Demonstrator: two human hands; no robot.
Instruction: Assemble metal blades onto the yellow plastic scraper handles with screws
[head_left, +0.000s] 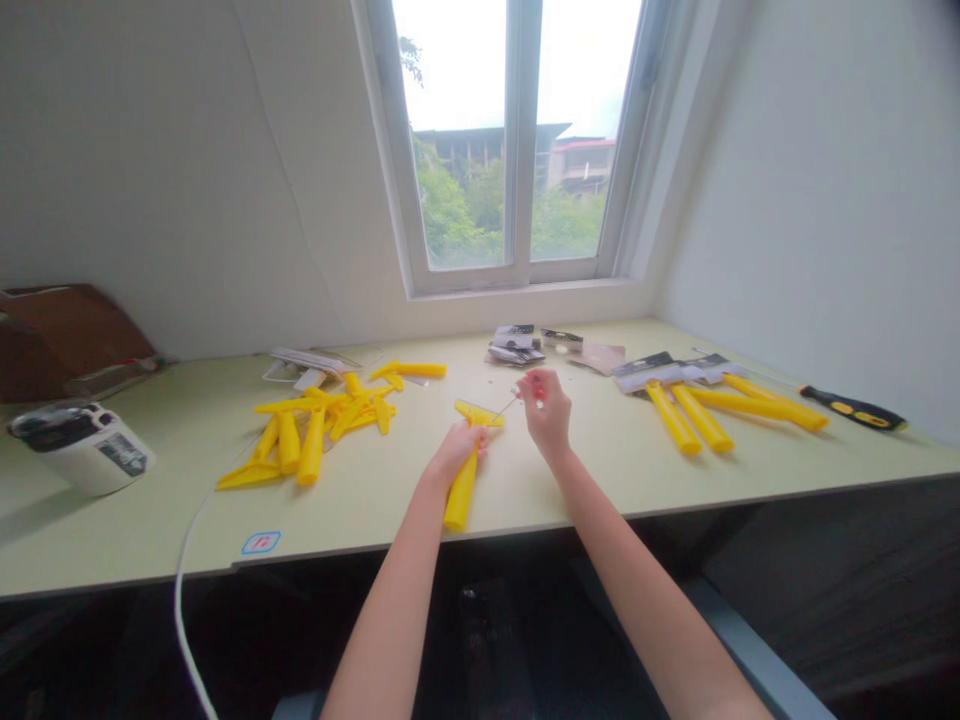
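My left hand is closed round a yellow plastic scraper handle with a T-shaped head, near the table's front edge. In my right hand, the fingers pinch a small tool with a thin metal shaft and some red at the grip. Its tip points down-left at the yellow head; whether it touches is too small to tell. To the left lies a pile of similar yellow plastic handles. On the right are several yellow handles with flat whitish and dark pieces at their heads.
A black-and-yellow screwdriver lies far right. Small packets and flat card pieces are at the back under the window. A white container with a dark lid and a brown box stand left. A white cable hangs over the table edge.
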